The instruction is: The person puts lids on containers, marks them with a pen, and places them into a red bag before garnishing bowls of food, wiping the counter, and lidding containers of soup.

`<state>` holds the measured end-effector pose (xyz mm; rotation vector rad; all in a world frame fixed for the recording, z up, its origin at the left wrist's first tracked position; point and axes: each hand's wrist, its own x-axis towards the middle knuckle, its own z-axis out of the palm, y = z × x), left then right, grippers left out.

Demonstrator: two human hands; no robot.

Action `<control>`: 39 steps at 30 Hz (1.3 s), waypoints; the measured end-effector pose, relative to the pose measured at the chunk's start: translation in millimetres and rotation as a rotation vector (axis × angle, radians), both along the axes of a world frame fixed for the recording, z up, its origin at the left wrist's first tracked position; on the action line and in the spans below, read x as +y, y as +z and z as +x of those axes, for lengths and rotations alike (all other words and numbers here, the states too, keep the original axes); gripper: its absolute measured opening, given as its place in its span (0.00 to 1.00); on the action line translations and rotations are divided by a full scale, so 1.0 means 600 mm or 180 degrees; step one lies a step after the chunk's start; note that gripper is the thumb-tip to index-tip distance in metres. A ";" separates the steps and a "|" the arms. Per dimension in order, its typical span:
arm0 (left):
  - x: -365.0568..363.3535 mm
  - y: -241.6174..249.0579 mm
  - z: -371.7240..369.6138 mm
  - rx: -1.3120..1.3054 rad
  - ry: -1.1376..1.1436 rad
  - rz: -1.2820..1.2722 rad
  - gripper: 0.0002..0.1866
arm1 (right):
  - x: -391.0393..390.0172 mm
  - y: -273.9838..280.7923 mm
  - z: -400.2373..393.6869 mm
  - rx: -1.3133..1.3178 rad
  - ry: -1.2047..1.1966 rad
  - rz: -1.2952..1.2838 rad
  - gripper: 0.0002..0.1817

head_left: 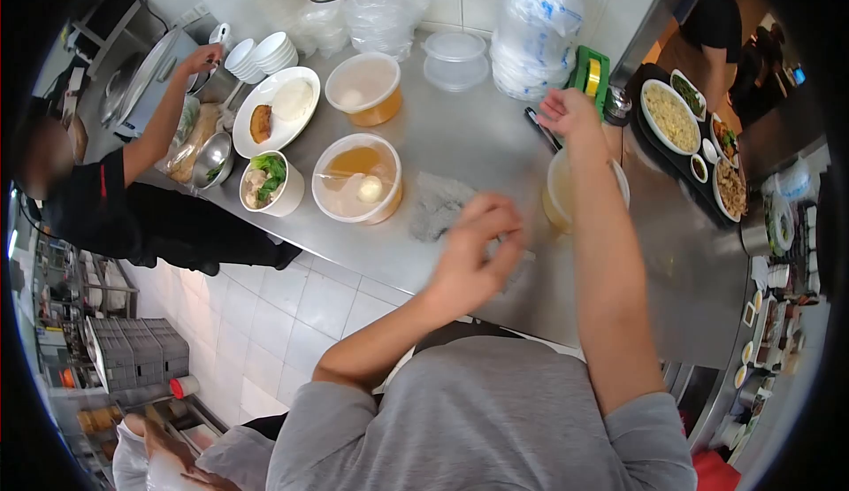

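My left hand is over the near part of the steel table, blurred, its fingers curved and apart with nothing visible in them. Beside it lies a crumpled clear plastic bag. My right hand reaches far forward, just left of a green tape dispenser with a yellow roll. Its fingers are loosely bent and apart, and I see nothing in them. Under my right forearm, partly hidden, stands a tub of yellowish liquid. A dark, pen-like object lies near that hand.
Two lidded soup tubs, a paper bowl with greens and an oval plate stand left. Wrapped lids are stacked at the back. A black tray of dishes is right. A co-worker reaches in from the left.
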<state>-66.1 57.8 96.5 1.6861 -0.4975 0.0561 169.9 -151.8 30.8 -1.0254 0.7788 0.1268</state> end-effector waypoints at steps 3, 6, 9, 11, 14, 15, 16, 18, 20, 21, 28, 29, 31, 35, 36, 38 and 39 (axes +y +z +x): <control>0.124 -0.027 -0.021 0.0499 0.0667 -0.0085 0.01 | 0.113 0.037 -0.040 -0.1356 0.0806 0.0118 0.21; 0.224 -0.035 -0.043 0.0915 0.1422 -0.0289 0.05 | 0.235 0.044 -0.052 -0.1928 0.1147 0.0121 0.26; 0.295 -0.074 -0.052 0.1224 0.1840 -0.0328 0.06 | 0.334 0.000 -0.033 -0.2144 0.1257 -0.0051 0.26; 0.325 -0.114 -0.050 0.1685 0.1936 -0.0111 0.07 | 0.376 -0.046 -0.032 -0.2140 0.1291 -0.0079 0.24; 0.358 -0.187 -0.036 0.2061 0.1757 0.0298 0.08 | 0.393 -0.114 -0.047 -0.1540 0.1506 -0.0315 0.22; 0.357 -0.203 -0.027 0.2088 0.1644 0.0346 0.08 | 0.401 -0.129 -0.048 -0.1203 0.1595 -0.0034 0.21; 0.359 -0.217 -0.014 0.1824 0.1667 0.0513 0.08 | 0.407 -0.139 -0.051 -0.0858 0.1679 0.0244 0.21; 0.355 -0.243 0.016 0.1322 0.1714 0.0821 0.08 | 0.410 -0.149 -0.053 -0.0476 0.1997 0.0421 0.20; 0.351 -0.260 0.037 0.0893 0.1780 0.0878 0.08 | 0.403 -0.145 -0.043 -0.0463 0.2465 0.0227 0.21; 0.351 -0.266 0.043 0.0675 0.1814 0.0904 0.08 | 0.399 -0.143 -0.042 -0.0407 0.2630 0.0022 0.22; 0.368 -0.225 0.037 0.0886 0.1950 0.2269 0.11 | 0.377 -0.122 -0.039 -0.0957 0.3182 -0.0679 0.24; 0.364 -0.215 0.033 0.1667 0.1964 0.1369 0.14 | 0.375 -0.119 -0.042 -0.1170 0.2978 -0.0565 0.24; 0.342 -0.194 0.026 0.2288 0.1913 0.0093 0.20 | 0.374 -0.109 -0.072 -0.0930 0.2961 0.0567 0.29; 0.293 -0.174 0.016 0.2198 0.1928 -0.0546 0.30 | 0.370 -0.070 -0.165 -0.1519 0.2857 0.0040 0.36; 0.294 -0.168 0.020 0.2223 0.1883 -0.0530 0.30 | 0.367 -0.101 -0.169 -0.1748 0.2827 -0.0186 0.36; 0.300 -0.164 0.029 0.2265 0.1756 -0.0521 0.28 | 0.348 -0.061 -0.203 -0.1726 0.2774 -0.0381 0.35; 0.302 -0.161 0.031 0.2256 0.1654 -0.0521 0.26 | 0.340 -0.045 -0.222 -0.1702 0.2742 -0.0468 0.35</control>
